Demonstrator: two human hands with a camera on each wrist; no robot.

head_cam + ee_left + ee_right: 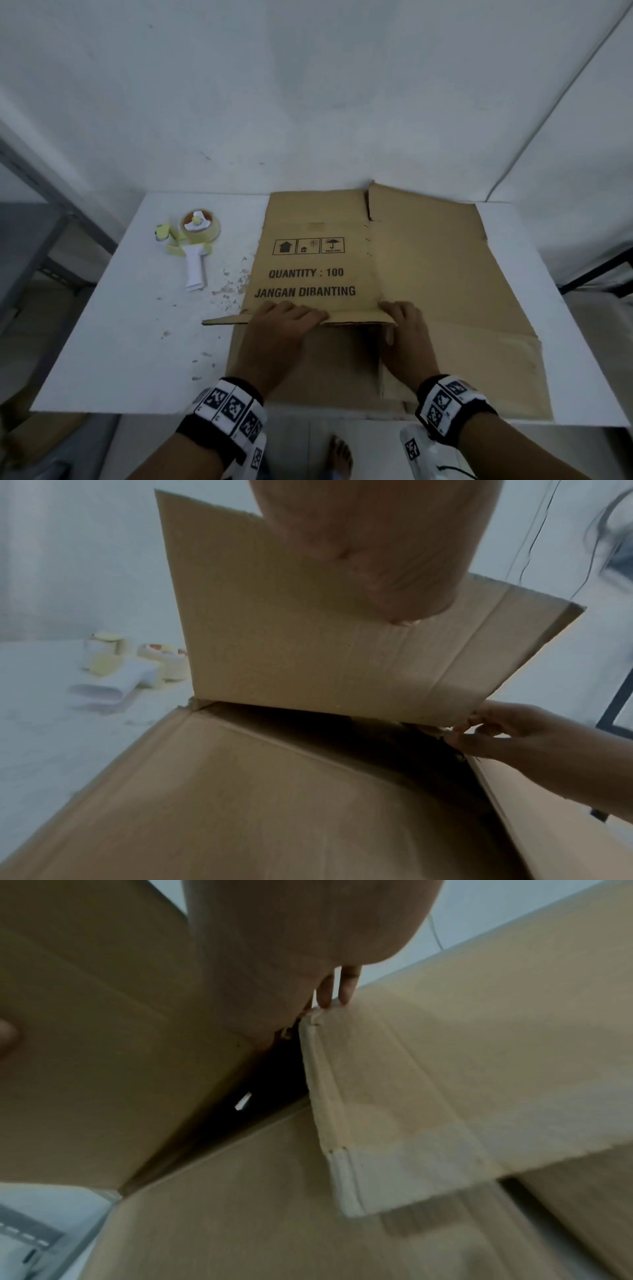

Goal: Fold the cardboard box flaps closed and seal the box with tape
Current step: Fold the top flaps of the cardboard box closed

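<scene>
Cardboard box (394,274), brown, lies flattened on white table (120,342), filling the table's right half. Head view: printed panel w/ "QUANTITY : 100" and "JANGAN DIBANTING" faces up, far of both hands. Left hand (277,337) sits at the near edge of that panel, fingers curled over the edge, gripping it. Right hand (402,337) is just right of it at the panel's near right corner, fingers on top, thumb down the side; it holds the same edge. Panel edge is lifted off the layer below, dark gap under it. Tape dispenser (195,245), white handle, yellow parts, roll mounted, lies well apart to the far left on the table. Only this view shows the print and the whole layout. Marker-patterned bands on both wrists; a bare foot below the table edge.

Left wrist view: shows what head view can't, the underside. Raised flap (325,642) stands tilted up over the lower cardboard layer, dark opening between them; nothing discernible inside. Left hand's palm (377,547) is blurred at top. Right hand pinches the flap's right corner. Dispenser is blurry at left.

Right wrist view: close under the lifted corner; right fingertips (346,988) press on the flap edge. Pale strip runs along a flap's edge. Small bright spot in the dark gap, can't tell what.
</scene>
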